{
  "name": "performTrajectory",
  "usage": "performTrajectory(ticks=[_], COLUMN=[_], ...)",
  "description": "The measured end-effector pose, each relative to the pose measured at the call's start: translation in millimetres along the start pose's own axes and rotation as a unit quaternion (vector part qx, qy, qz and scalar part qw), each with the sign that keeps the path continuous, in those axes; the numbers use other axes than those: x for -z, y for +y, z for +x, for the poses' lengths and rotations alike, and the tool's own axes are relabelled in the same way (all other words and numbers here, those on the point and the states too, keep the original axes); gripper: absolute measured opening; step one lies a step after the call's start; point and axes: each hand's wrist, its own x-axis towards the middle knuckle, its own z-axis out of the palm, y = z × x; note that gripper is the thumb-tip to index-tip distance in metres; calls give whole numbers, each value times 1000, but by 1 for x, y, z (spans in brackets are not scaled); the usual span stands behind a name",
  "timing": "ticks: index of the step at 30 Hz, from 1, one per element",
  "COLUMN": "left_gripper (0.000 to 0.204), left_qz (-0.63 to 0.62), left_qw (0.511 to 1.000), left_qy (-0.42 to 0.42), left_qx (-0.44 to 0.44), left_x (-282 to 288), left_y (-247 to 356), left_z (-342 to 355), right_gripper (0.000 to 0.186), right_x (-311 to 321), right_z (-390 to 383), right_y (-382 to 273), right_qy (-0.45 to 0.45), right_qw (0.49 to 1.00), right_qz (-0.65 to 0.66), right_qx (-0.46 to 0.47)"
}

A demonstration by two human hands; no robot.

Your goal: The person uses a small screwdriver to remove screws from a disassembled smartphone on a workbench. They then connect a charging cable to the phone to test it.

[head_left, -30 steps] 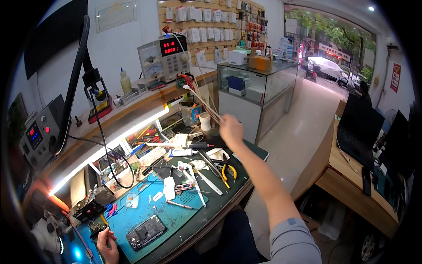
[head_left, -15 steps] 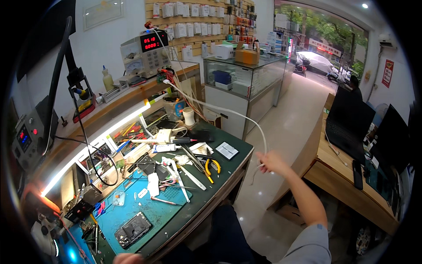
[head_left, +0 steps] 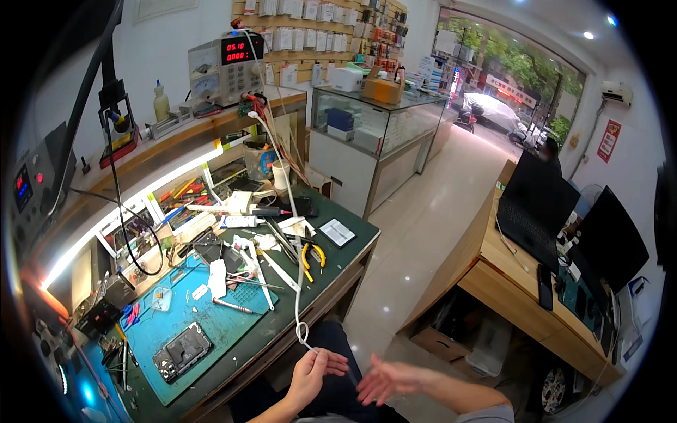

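My left hand (head_left: 314,375) is in front of my lap and pinches a white cable (head_left: 299,299) between thumb and fingers. The cable hangs down from the bench shelf across the mat's right side, with a small loop just above my fingers. To the right, my right hand (head_left: 390,381) is apart from it, fingers spread and slightly blurred, with nothing seen in it. Whether a cable end passes between the hands cannot be made out. An opened phone (head_left: 182,351) lies on the blue work mat (head_left: 243,317).
Yellow-handled pliers (head_left: 312,259), a screwdriver (head_left: 231,305), tweezers and several loose parts crowd the bench. A bench power supply (head_left: 227,69) stands on the shelf. At the right is a wooden desk (head_left: 493,264) with a laptop (head_left: 536,204). Behind stands a glass display counter (head_left: 374,127).
My right hand has come from the far right down toward my lap and is now open. My left hand has risen into view and holds the cable. The view has shifted slightly right.
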Motion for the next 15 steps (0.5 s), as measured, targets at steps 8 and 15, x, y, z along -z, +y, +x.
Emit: performTrajectory(ticks=[8,15], left_gripper=[40,40], left_qz=[-67,-38], left_qw=[982,987], left_qy=[-105,-10], left_qx=[144,154], left_x=[-11,33], left_y=[13,25], left_z=[-64,-96], right_gripper=[22,21], right_x=[164,140], right_z=[115,62], right_y=[111,-31], right_qy=[90,264], right_qw=[828,778], right_qz=[517,412], right_qx=[196,394])
